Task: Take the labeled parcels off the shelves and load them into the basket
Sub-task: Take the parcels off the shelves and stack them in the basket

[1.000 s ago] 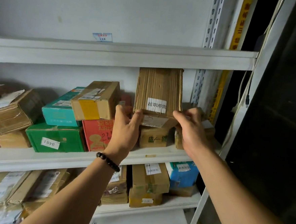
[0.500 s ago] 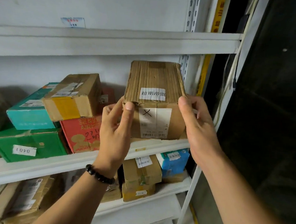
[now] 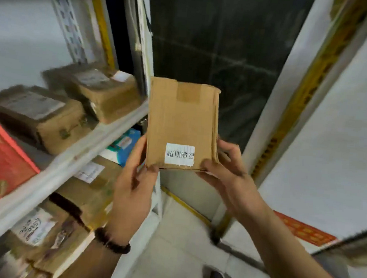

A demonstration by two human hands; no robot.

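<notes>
A brown cardboard parcel (image 3: 181,123) with a white printed label near its lower edge is held in the air, clear of the shelves. My left hand (image 3: 134,187) grips its lower left corner, thumb on the front. On the other side my right hand (image 3: 227,172) grips the lower right corner, fingers curled behind the box. The white shelf (image 3: 68,159) runs along the left with more parcels on it. No basket shows in the view.
Two brown boxes (image 3: 99,91) and a red box (image 3: 0,160) sit on the middle shelf at left. Lower shelves hold more labeled parcels (image 3: 88,188) and a blue one (image 3: 123,145). A dark panel (image 3: 217,43) stands ahead, a white wall at right, pale floor below.
The parcel has come off the shelf and now hangs in the air in both hands. The view has swung right, away from the shelves, and tilted down.
</notes>
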